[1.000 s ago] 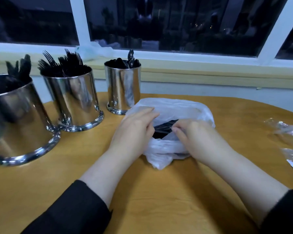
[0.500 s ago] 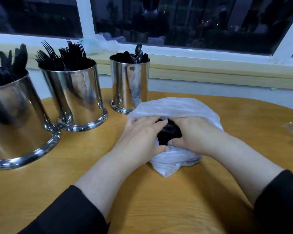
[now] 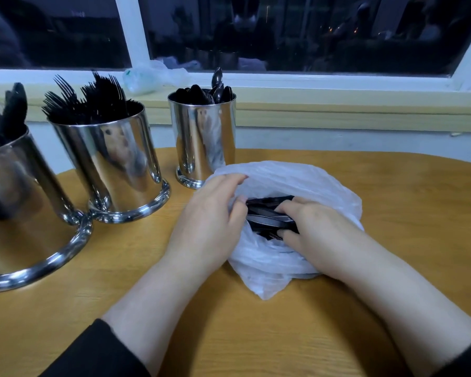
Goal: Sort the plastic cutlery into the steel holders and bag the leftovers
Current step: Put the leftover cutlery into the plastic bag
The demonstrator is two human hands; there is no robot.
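Note:
A white plastic bag [image 3: 291,178] lies on the wooden table [image 3: 256,336] with a bundle of black plastic cutlery [image 3: 267,217] in its mouth. My left hand [image 3: 210,224] grips the bag's left edge, fingers curled over the rim. My right hand [image 3: 316,229] reaches into the opening and grips the cutlery bundle. Three steel holders stand at the left: the near one [image 3: 19,213] with black knives, the middle one [image 3: 112,164] with forks, the far one [image 3: 204,140] with spoons.
A window sill [image 3: 337,110] runs behind the table, with a crumpled clear bag [image 3: 147,77] on it near the window frame. Bare tabletop stretches to the right of the bag and in front of my forearms.
The bag's mouth has opened wider and more of the black bundle shows. My right hand has pushed deeper into the bag around the cutlery, and my left hand has pulled the rim leftward.

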